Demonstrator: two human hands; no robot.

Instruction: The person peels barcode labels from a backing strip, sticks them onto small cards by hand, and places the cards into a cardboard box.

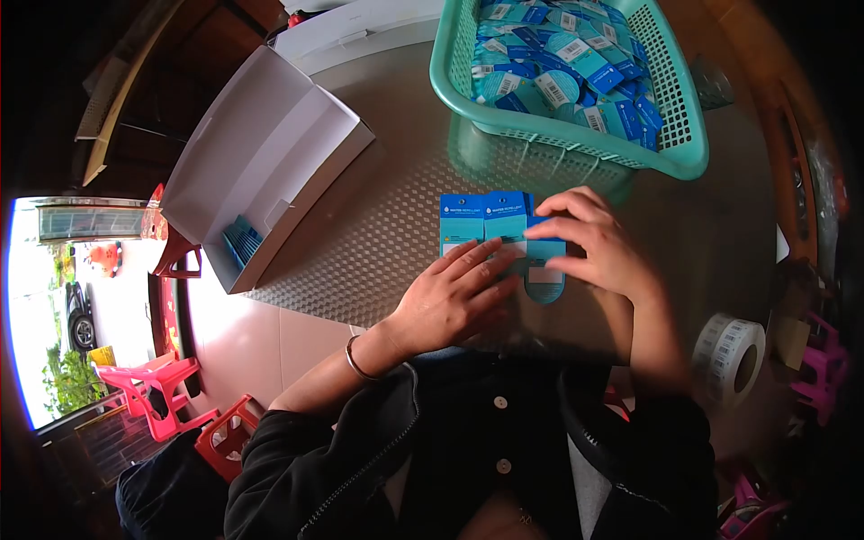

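Blue and teal cards lie side by side on the table in front of me. One card [461, 209] is at the left, another card [504, 205] stands close beside it, and a round-ended card [544, 290] sits at the right, lower than the others. My left hand [459, 301] rests with its fingers stretched over the lower part of the left and middle cards, covering some of their print. My right hand [589, 238] is over the round-ended card, its fingers bent and apart, thumb near a pale label on it. Whether its fingertips touch the card is unclear.
A teal plastic basket [567, 139] heaped with similar cards stands at the back right. At the left lies an open white box [270, 135] with several cards in its lower corner. A label roll [729, 351] is at the right. The patterned metal table [387, 216] ends near my body.
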